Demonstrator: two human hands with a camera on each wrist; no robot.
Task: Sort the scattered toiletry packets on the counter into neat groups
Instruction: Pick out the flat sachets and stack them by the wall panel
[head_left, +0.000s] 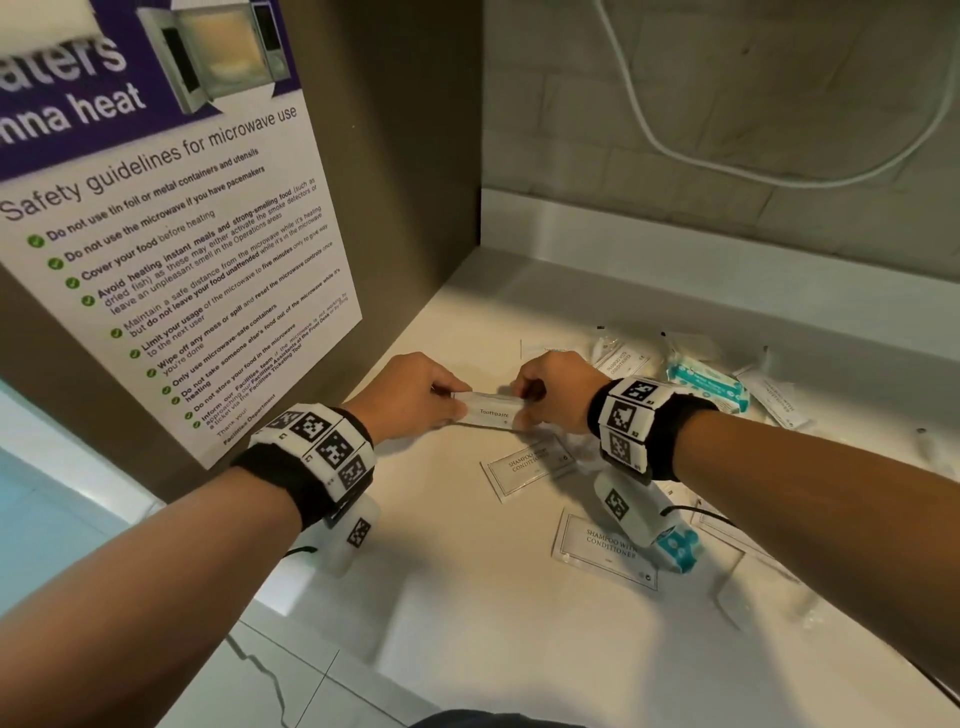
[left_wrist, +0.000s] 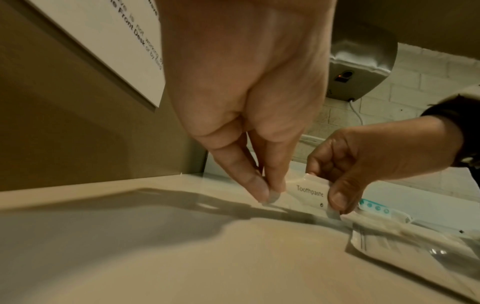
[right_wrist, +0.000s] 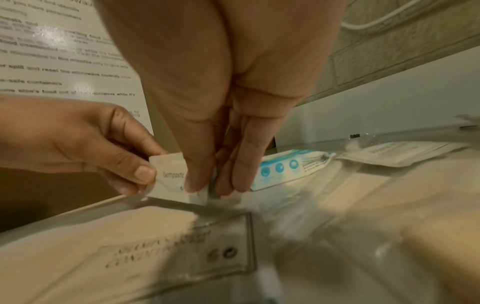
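Observation:
A small white toothpaste packet (head_left: 491, 412) (left_wrist: 309, 195) (right_wrist: 172, 176) is held just above the pale counter (head_left: 467, 587). My left hand (head_left: 415, 397) (left_wrist: 270, 194) (right_wrist: 141, 174) pinches its left end between thumb and fingers. At its right end my right hand (head_left: 550, 397) (left_wrist: 337, 200) (right_wrist: 205, 185) pinches it too. Two white "Shampoo with Conditioner" sachets (head_left: 530, 465) (head_left: 608, 548) lie flat below the hands. A teal-and-white wipes packet (head_left: 706, 382) (right_wrist: 291, 167) lies to the right, with more white sachets (head_left: 621, 361) around it.
A brown side panel with a microwave safety poster (head_left: 171, 249) stands close on the left. The tiled back wall carries a white cable (head_left: 675, 145). A grey wall unit (left_wrist: 363, 70) shows in the left wrist view. More clear-wrapped packets (head_left: 779, 400) lie at the right.

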